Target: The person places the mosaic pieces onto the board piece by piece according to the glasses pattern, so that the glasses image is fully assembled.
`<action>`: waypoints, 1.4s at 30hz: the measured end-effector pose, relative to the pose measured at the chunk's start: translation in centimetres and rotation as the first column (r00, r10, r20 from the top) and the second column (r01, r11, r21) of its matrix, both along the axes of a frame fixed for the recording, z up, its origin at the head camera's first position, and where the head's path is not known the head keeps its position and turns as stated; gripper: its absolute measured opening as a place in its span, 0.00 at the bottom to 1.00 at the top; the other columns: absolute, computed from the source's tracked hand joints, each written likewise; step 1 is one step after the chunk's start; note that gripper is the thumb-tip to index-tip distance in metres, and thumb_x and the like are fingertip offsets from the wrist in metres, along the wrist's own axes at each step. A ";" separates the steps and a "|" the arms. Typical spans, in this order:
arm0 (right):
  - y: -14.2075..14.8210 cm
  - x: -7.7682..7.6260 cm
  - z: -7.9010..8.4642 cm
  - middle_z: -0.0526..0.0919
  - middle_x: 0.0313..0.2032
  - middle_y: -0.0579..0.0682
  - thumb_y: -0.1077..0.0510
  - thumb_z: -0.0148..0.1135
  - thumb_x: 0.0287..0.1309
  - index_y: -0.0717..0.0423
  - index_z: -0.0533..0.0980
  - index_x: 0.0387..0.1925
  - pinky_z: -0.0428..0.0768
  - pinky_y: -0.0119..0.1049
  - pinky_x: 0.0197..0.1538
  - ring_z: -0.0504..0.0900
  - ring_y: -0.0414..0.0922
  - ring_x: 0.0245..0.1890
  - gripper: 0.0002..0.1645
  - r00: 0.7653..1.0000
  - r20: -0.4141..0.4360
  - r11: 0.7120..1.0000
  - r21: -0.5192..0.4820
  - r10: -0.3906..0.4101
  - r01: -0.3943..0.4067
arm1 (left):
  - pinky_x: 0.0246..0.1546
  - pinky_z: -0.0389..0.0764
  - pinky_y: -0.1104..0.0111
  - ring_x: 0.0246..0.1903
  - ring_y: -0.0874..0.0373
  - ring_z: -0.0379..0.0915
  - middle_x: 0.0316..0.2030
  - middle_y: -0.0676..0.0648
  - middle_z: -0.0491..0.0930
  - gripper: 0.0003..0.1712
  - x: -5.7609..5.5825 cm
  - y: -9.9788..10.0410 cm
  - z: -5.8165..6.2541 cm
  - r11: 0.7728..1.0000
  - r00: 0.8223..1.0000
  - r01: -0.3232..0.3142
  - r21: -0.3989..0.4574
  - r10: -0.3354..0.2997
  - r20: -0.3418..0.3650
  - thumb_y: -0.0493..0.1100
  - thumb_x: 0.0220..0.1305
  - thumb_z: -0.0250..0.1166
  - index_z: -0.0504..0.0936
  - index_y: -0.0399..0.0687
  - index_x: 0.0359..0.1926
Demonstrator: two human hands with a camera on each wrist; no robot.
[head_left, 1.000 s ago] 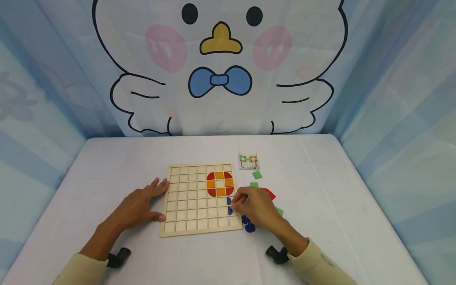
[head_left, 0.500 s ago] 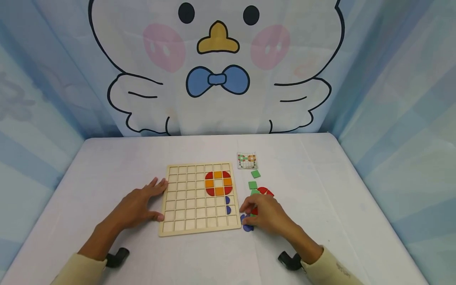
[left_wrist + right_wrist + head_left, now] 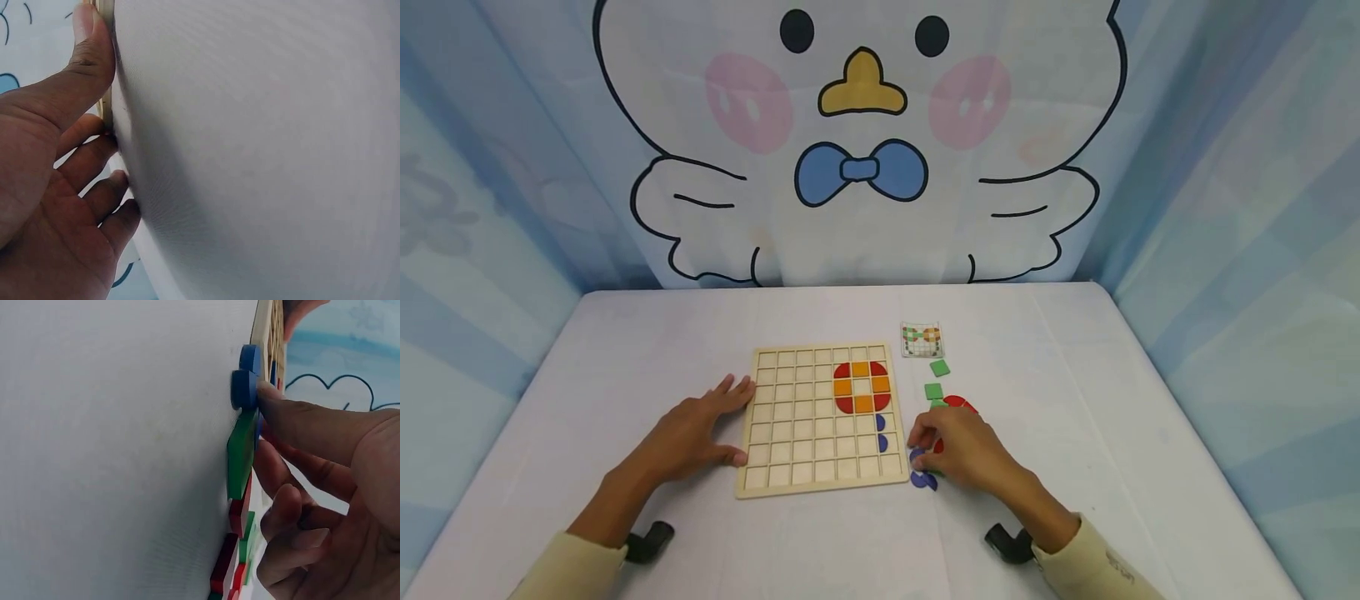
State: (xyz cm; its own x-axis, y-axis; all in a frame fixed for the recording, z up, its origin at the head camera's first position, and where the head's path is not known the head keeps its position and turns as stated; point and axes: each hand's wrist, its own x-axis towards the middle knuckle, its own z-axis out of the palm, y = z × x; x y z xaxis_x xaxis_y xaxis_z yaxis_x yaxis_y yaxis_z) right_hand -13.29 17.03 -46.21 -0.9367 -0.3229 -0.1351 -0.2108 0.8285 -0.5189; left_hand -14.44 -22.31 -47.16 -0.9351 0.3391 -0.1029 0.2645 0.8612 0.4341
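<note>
A wooden grid board (image 3: 805, 450) lies on the table in the head view. Red and orange pieces form a ring (image 3: 861, 403) at its upper right, above two blue half-discs (image 3: 882, 443). My left hand (image 3: 681, 437) rests spread at the board's left edge; in the left wrist view its thumb (image 3: 94, 50) touches that edge. My right hand (image 3: 966, 448) is low over loose blue half-discs (image 3: 918, 480) beside the board's lower right corner. In the right wrist view its thumb (image 3: 290, 415) touches a blue half-disc (image 3: 244, 389), with the index finger apart from the thumb.
A small pattern card (image 3: 922, 340) lies beyond the board's upper right corner. Below it are green squares (image 3: 940, 367) and red pieces (image 3: 955, 401), partly hidden by the right hand. A printed curtain (image 3: 861, 242) hangs behind the table.
My right hand has moved from the board's right edge to the loose blue pieces, which have shifted slightly apart. The left hand stays at the board's left edge.
</note>
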 end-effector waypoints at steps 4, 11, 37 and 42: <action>0.1 0.1 0.2 0.80 0.29 0.35 0.57 0.85 0.51 0.42 0.81 0.27 0.77 0.32 0.39 0.77 0.37 0.34 0.15 0.999 -0.005 0.999 -0.002 0.053 -0.053 | 0.71 0.65 0.30 0.79 0.30 0.56 0.80 0.39 0.61 0.65 0.0 0.0 0.1 1.000 1.000 0.005 -0.002 -0.005 -0.014 0.54 0.46 0.85 0.63 0.46 0.81; 0.3 0.3 0.9 0.77 0.26 0.38 0.59 0.80 0.58 0.43 0.85 0.33 0.75 0.30 0.35 0.76 0.38 0.32 0.09 0.995 0.049 0.996 -0.027 0.084 -0.082 | 0.71 0.66 0.30 0.79 0.30 0.57 0.80 0.39 0.62 0.65 0.1 0.0 0.1 1.000 1.000 0.013 0.011 -0.012 -0.019 0.55 0.45 0.85 0.63 0.45 0.81; -4.0 0.3 0.0 0.80 0.25 0.31 0.57 0.79 0.60 0.39 0.83 0.30 0.74 0.29 0.35 0.75 0.34 0.28 0.11 0.975 -0.041 0.961 -0.160 0.220 -0.224 | 0.72 0.64 0.30 0.79 0.29 0.56 0.81 0.39 0.61 0.65 -0.1 0.0 -0.2 1.000 1.000 -0.003 -0.003 0.003 0.002 0.55 0.46 0.85 0.62 0.46 0.82; -4.6 0.3 -0.1 0.78 0.26 0.32 0.57 0.79 0.61 0.39 0.83 0.29 0.75 0.29 0.38 0.76 0.34 0.31 0.11 0.970 -0.036 0.966 -0.096 0.240 -0.242 | 0.72 0.65 0.30 0.78 0.28 0.57 0.81 0.39 0.61 0.65 0.0 0.0 -0.2 1.000 1.000 -0.003 -0.008 0.003 -0.002 0.55 0.46 0.85 0.62 0.47 0.82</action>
